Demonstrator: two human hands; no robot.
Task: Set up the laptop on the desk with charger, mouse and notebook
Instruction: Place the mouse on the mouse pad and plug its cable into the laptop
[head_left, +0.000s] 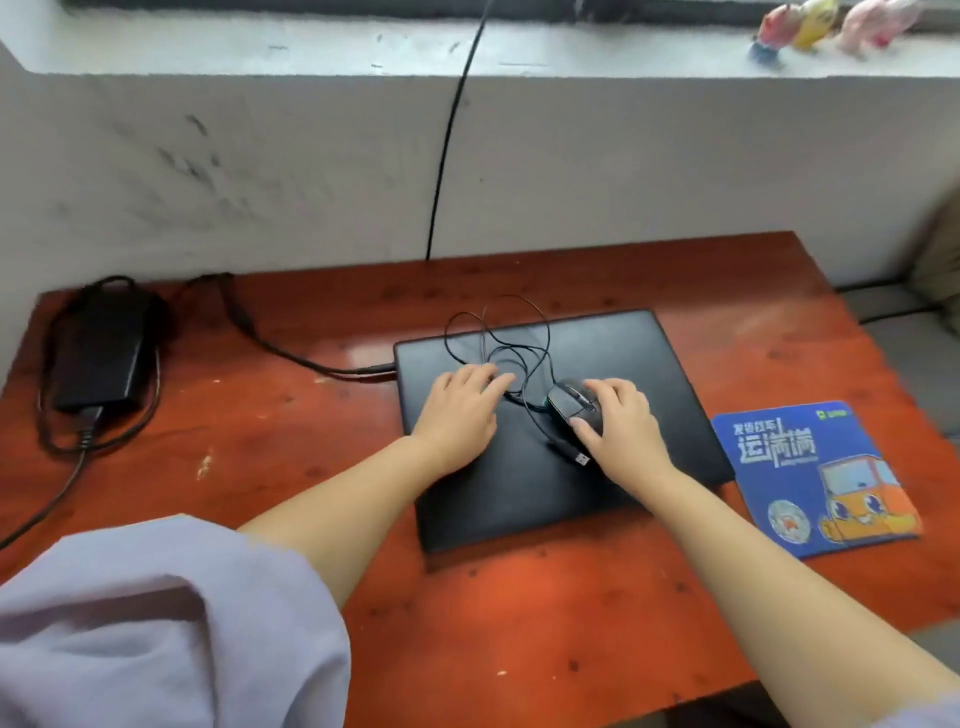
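Observation:
A black laptop (524, 493) lies closed in the middle of the reddish wooden desk (519, 613). A black wired mouse (569, 402) rests on its lid, its thin cable (498, 332) looped over the lid's far edge and its USB plug (581, 458) lying loose on the lid. My right hand (626, 431) grips the mouse from the right. My left hand (460, 410) lies flat on the lid with fingers spread over the cable. The black charger brick (98, 353) sits at the far left, its cord (291, 353) running to the laptop's left side.
A blue mouse pad (810, 473) with an orange cartoon truck lies right of the laptop. A black cable (447, 145) hangs down the white wall behind the desk. Small toy figures (821, 26) stand on the window ledge. A lilac sleeve (156, 623) fills the lower left.

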